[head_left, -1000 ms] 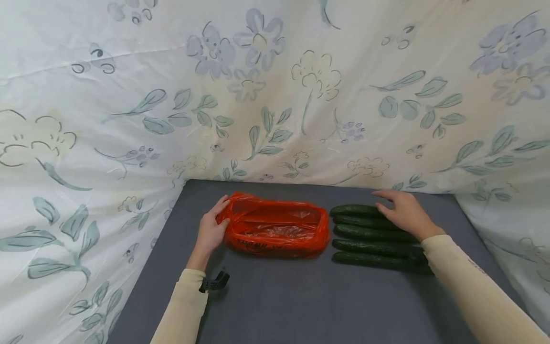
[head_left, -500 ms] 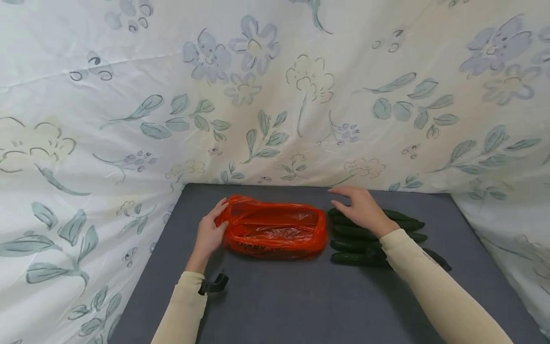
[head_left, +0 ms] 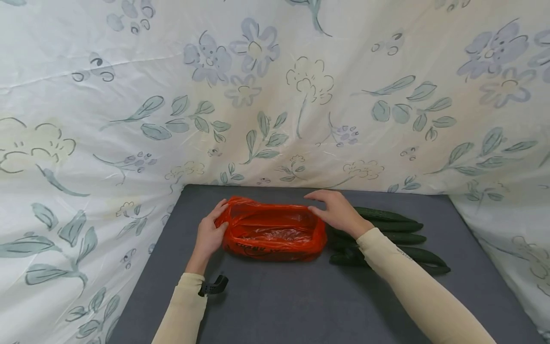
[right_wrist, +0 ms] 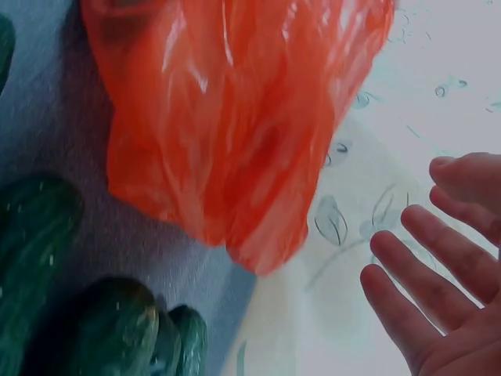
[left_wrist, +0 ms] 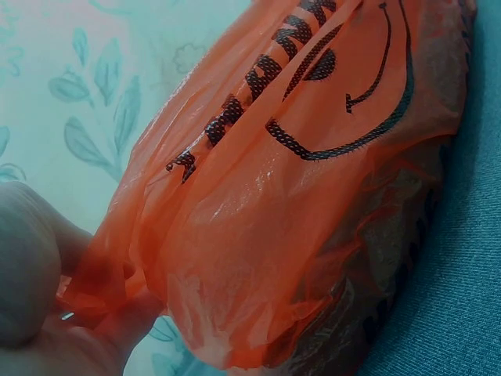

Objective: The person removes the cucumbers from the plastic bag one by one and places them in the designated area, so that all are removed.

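Observation:
A red-orange plastic bag lies on the grey table with its mouth spread wide. At its left end my left hand grips the rim; in the left wrist view, thumb and fingers pinch the thin plastic, which bears black print. My right hand hovers by the bag's right end, and the right wrist view has its fingers spread, holding nothing. Below that hand and forearm lie several dark green cucumbers side by side, partly hidden by the arm.
The cucumbers lie close to the bag's right end. A floral curtain hangs along the back and sides of the grey tabletop. A black band is on the left wrist.
My right hand has moved left, from over the cucumbers to the bag's right end. My left hand keeps its grip on the rim. The bag and cucumbers lie as before.

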`<state>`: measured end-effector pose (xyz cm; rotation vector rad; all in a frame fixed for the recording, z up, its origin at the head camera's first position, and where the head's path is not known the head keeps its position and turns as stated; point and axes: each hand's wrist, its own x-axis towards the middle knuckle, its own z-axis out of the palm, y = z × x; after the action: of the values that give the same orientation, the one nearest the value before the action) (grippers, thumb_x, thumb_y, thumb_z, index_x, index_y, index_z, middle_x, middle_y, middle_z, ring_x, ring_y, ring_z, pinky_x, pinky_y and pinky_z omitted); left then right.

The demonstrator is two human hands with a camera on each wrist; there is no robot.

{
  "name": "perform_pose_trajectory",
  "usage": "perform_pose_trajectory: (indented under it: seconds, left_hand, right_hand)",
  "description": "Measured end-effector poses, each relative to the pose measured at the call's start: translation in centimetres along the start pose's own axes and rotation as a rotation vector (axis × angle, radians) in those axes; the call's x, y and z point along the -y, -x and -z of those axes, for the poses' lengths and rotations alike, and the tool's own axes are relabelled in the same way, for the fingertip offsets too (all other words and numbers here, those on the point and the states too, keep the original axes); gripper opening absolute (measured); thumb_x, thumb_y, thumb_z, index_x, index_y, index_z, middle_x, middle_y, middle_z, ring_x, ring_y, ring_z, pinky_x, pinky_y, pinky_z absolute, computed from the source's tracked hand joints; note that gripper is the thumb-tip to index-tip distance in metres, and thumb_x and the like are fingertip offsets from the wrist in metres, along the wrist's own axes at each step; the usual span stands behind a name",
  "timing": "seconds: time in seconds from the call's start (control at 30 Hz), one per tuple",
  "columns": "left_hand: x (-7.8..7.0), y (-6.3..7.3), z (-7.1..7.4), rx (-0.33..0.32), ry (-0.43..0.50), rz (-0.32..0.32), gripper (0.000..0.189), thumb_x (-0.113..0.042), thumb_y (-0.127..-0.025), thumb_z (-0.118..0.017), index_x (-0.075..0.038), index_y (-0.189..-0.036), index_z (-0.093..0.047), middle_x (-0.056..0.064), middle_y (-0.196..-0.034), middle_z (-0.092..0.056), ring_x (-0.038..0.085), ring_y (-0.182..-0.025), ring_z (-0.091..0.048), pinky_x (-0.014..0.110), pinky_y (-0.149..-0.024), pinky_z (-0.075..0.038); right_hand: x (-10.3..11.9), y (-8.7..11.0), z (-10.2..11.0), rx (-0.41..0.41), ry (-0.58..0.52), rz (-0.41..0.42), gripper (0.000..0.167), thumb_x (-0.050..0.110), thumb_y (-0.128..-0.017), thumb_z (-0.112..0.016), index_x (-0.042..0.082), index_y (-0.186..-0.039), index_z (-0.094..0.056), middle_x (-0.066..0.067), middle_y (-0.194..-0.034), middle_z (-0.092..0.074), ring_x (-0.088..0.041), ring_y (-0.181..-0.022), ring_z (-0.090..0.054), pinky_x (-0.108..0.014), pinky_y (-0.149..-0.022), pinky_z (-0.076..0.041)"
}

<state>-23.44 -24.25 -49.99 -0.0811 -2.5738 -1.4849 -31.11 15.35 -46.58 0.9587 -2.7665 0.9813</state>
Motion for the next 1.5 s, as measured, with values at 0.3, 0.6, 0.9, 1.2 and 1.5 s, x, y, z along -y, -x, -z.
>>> perform_pose_trajectory:
  seconds: [0.3,0.6,0.9,1.2,1.5]
  left_hand:
    - [0.1,0.0,-0.1,-0.001,0.006,-0.002,0.06,0.011,-0.102,-0.061,-0.002,-0.16,-0.054,0.005,-0.17,-0.043,0.032,-0.157,-0.036,0.056,-0.122,-0.036]
    - [-0.1,0.0,-0.1,0.0,0.004,0.004,0.06,0.011,-0.102,-0.06,-0.001,-0.16,-0.053,0.004,-0.171,-0.043,0.031,-0.157,-0.036,0.055,-0.123,-0.036]
    - [-0.1,0.0,-0.1,-0.001,0.01,-0.002,0.059,0.011,-0.102,-0.06,0.0,-0.159,-0.053,0.005,-0.17,-0.043,0.032,-0.157,-0.036,0.055,-0.123,-0.035]
    - [-0.1,0.0,-0.2,-0.008,0.009,-0.001,0.058,0.01,-0.102,-0.061,-0.001,-0.159,-0.054,0.004,-0.17,-0.044,0.03,-0.157,-0.037,0.053,-0.124,-0.034]
    - [0.1,0.1,-0.3,-0.022,0.014,-0.006,0.059,0.013,-0.101,-0.06,0.001,-0.158,-0.055,0.009,-0.169,-0.045,0.033,-0.156,-0.038,0.055,-0.124,-0.034]
  right_hand:
    - [1.4,-0.8,-1.6,0.077,-0.062,0.047,0.035,0.016,-0.103,-0.077,0.008,-0.138,-0.075,-0.01,-0.132,-0.075,-0.033,-0.12,-0.071,-0.054,-0.101,-0.058]
    - [2.5,-1.3,-3.7,0.163,-0.037,0.075,0.035,0.014,-0.103,-0.078,0.011,-0.138,-0.076,-0.005,-0.133,-0.075,-0.024,-0.117,-0.072,-0.047,-0.101,-0.059]
    - [2.5,-1.0,-5.7,0.226,0.012,0.128,0.032,0.013,-0.102,-0.078,0.01,-0.134,-0.078,-0.004,-0.131,-0.076,-0.023,-0.121,-0.071,-0.046,-0.104,-0.057]
    - [2.5,-0.3,-6.8,0.294,0.007,0.093,0.036,0.02,-0.1,-0.082,0.011,-0.135,-0.078,-0.003,-0.128,-0.077,-0.022,-0.118,-0.071,-0.046,-0.103,-0.057]
    - [2.3,0.4,-7.4,0.312,-0.022,0.083,0.036,0.021,-0.098,-0.084,0.012,-0.133,-0.079,-0.001,-0.123,-0.078,-0.019,-0.112,-0.072,-0.042,-0.099,-0.059]
